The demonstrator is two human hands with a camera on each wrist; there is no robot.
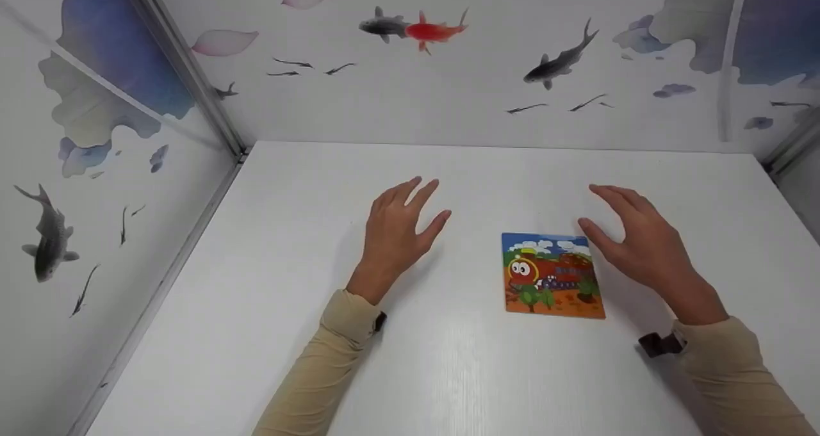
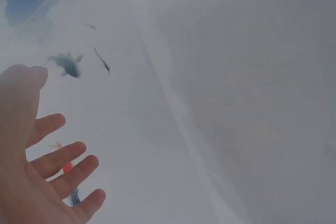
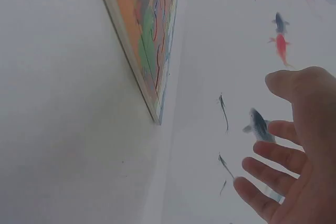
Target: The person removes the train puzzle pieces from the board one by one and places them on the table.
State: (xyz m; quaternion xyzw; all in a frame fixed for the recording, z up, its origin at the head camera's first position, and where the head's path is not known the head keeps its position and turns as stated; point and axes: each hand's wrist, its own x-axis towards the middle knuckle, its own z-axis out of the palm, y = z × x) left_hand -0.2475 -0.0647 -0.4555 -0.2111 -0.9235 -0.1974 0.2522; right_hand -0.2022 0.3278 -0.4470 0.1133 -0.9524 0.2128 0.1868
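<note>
A square picture puzzle board (image 1: 552, 276) lies flat on the white table, printed with a red cartoon train, clouds and green plants. Just right of it hovers my right hand (image 1: 647, 244), fingers spread and nothing held, its thumb near the board's upper right corner. My left hand (image 1: 398, 231) is held over the table to the board's left, with thumb and fingers apart and nothing in them. In the right wrist view the board (image 3: 144, 30) shows its thin edge and curved cut lines. Only bare table and wall appear beyond the left hand (image 2: 47, 171) in the left wrist view.
The white table (image 1: 288, 186) ends at a back wall (image 1: 448, 103) printed with fish and petals. A similar panel (image 1: 128, 244) stands along the left side, with a metal post (image 1: 186, 58) at the corner. Dark wrist bands show at both cuffs.
</note>
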